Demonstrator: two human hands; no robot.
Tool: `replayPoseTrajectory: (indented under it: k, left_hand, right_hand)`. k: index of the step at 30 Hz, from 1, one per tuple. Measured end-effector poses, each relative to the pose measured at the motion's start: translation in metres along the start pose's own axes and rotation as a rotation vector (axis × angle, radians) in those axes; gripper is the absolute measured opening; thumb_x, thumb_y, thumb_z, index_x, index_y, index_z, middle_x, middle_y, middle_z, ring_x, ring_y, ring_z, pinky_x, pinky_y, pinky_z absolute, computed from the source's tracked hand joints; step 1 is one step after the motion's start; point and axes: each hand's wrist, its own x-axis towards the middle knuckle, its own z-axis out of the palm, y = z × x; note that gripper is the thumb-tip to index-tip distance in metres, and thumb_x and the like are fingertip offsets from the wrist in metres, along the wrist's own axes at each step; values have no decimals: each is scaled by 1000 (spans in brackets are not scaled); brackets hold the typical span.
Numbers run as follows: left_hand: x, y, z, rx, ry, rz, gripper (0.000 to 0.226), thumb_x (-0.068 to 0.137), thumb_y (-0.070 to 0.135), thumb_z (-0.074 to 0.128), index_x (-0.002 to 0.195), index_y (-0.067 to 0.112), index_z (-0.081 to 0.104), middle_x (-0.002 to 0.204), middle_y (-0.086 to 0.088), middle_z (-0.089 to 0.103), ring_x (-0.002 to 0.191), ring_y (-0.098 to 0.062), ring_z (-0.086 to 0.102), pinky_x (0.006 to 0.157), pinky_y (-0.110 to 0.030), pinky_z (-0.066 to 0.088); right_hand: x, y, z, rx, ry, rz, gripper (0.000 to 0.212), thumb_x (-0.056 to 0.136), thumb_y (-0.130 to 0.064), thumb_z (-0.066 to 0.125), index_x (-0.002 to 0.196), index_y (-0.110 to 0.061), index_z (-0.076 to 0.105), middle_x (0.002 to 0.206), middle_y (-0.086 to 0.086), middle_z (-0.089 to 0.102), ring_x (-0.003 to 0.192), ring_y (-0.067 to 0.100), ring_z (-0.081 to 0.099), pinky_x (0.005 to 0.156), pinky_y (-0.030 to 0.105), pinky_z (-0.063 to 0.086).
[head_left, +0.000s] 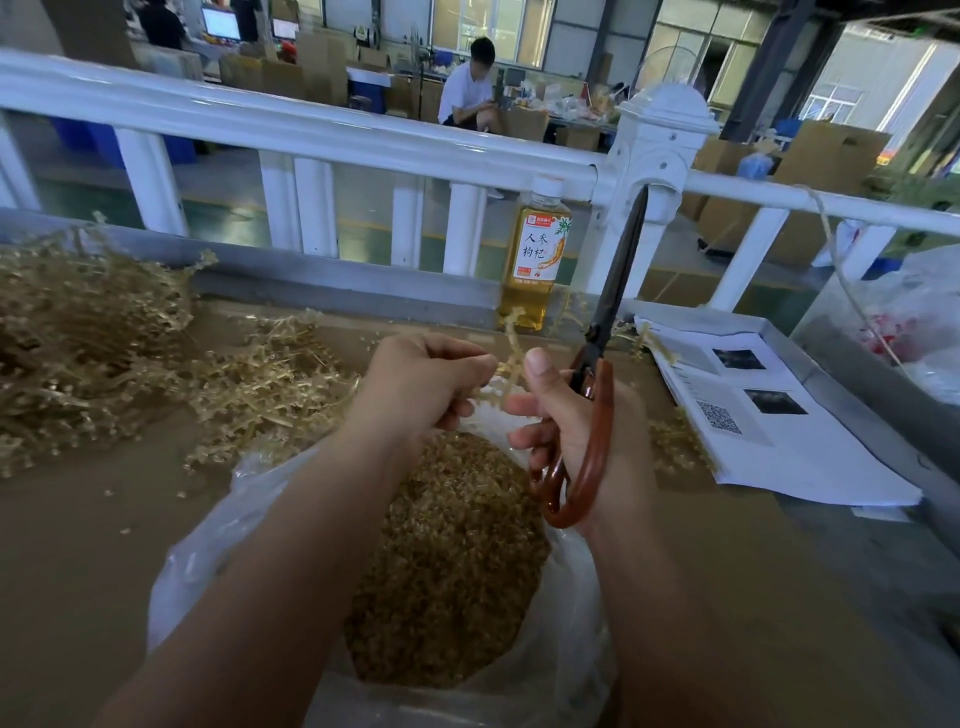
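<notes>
The sprig (511, 353), a thin, knobbly, straw-gold stem, is hanging above the bag (208, 545) between both hands; the left hand (421, 384) is pinching its near end in a curled grip; the right hand (576, 415) is steadying it between thumb and forefinger while its other fingers are gripping the scissors (592, 452) by their glossy brown loops, the dark blades lying together and pointing up; the sprig is looking light, springy and probably brittle at its small nubs, so it is likely best taken by the bare stem, close to where a cut would fall, not by the tips; below, the clear, crinkled bag is sitting open and holding a heap of fine golden bits (457, 545); a tangled pile (93, 332) of like sprigs is lying to the left on the brown desk (78, 545); printed papers (779, 431) are lying to the right; an amber bottle (535, 254) is standing by the white railing (311, 124).
</notes>
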Motion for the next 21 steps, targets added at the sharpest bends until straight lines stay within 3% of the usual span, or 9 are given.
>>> replayPoseTrajectory:
  k: [4,10,13,16,21]
  left_hand:
    - [13,3,18,-22,-22,-23,4,80,5,69,80,7,65,48,4,59,33,-3,44,35,-14,36]
    - [28,-1,33,8,46,-25,13,82,11,69,70,13,63,59,-2,60,35,-3,48,38,-16,40]
    - [24,-1,42,-110,-129,-86,15,88,20,62,83,6,65,72,-8,64,58,-12,61,60,-25,55]
    - [19,-3,46,-179,-237,-147,23,97,17,47,94,1,63,80,-9,63,74,-21,60,78,-34,53]
    - [14,1,37,-51,-215,-96,26,96,4,44,117,0,59,94,-14,64,71,-18,62,64,-27,54]
  right_hand:
    - [2,-1,-4,-12,49,-23,49,57,-46,66,86,-7,56,56,-3,69,36,9,56,32,14,37]
    - [7,-4,-12,-33,99,-46,60,52,-52,64,89,-6,57,58,-4,69,37,8,57,32,14,36]
    - [7,-4,-14,-25,92,-46,59,51,-53,63,89,-8,57,57,-4,69,37,7,56,32,14,35]
    - [6,-4,-14,-30,86,-55,63,52,-52,64,93,-5,57,58,-2,69,38,8,57,32,15,36]
    - [6,-5,-14,-27,81,-47,59,53,-52,64,91,-6,57,57,-3,69,37,7,56,32,14,35]
